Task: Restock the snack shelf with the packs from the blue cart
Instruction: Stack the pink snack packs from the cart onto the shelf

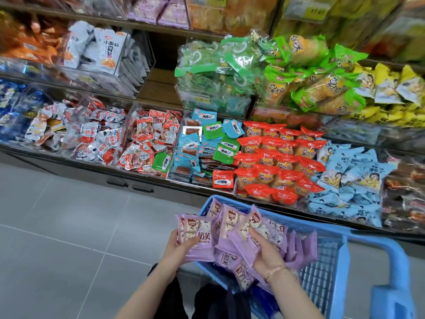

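left grip clenched on a stack of purple packs at the blue cart left rim; right grip grasping a fanned bunch over the cart. Packs look light, soft, slick film, likely to slip apart: pinch mid-stack across the edges, not corners

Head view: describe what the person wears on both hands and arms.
The left hand and right hand are ungloved, and both forearms are bare, with no sleeves in view. A thin gold-coloured bracelet circles the right wrist. No rings or watch show.
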